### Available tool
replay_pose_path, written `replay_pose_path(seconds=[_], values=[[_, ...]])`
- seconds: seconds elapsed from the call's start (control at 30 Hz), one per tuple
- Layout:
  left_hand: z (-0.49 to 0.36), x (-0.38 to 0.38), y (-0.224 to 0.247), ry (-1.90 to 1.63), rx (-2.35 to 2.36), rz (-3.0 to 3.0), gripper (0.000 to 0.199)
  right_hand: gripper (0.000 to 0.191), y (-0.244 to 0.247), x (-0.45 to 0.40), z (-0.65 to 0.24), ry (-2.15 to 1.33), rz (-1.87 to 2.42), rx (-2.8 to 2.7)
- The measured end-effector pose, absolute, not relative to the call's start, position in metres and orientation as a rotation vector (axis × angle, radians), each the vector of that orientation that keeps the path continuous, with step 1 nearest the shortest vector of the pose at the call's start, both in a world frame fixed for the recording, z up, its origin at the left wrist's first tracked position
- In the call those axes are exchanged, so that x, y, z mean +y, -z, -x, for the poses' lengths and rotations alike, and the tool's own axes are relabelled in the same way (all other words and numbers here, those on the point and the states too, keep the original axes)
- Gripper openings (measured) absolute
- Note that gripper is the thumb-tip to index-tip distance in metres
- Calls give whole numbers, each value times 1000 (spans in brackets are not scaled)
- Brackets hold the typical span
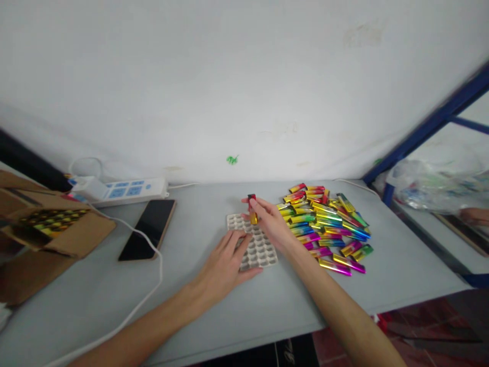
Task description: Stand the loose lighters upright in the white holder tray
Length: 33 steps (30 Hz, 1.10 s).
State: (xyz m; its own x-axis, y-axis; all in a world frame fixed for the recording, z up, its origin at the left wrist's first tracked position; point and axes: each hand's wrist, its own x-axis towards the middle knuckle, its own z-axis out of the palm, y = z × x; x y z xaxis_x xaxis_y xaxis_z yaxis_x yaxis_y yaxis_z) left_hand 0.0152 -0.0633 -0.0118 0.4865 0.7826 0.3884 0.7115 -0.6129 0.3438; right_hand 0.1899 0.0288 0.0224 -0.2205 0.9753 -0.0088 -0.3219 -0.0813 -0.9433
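Note:
My right hand (269, 219) pinches a shiny lighter (252, 216), red at the top and gold below, upright above the far part of a pale moulded tray (263, 252). The tray has rows of small cells and lies flat on the table; my hands cover part of it. My left hand (229, 257) rests over the tray's left side, its fingers spread and touching it, with the thumb stretched along the near edge. Right of the tray lies a loose heap of metallic multicoloured lighters (324, 221), partly behind my right wrist.
An open cardboard box (84, 234) with yellow-and-black rows inside stands at the left. Near it are a phone (148, 229), a white power strip (133, 189) and a loose white cable (160, 270). Behind the blue frame (420, 122) at right, another person's hand (476, 215) shows beside plastic bags.

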Motion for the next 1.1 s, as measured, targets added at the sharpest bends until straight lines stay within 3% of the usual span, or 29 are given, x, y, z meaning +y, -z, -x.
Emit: replay_pose_path(seconds=[0.3,0.73,1.1], values=[[-15,-64,13,-774,1303,-2582,68,55,-27,30,-196,-1533,925,-1211],[-16,-61,16,-781,1284,-2613,69,41,-21,49,-197,-775,903,-2012],[-17,-61,16,-789,1289,-2570,68,31,-23,71,-192,-642,698,-2340]])
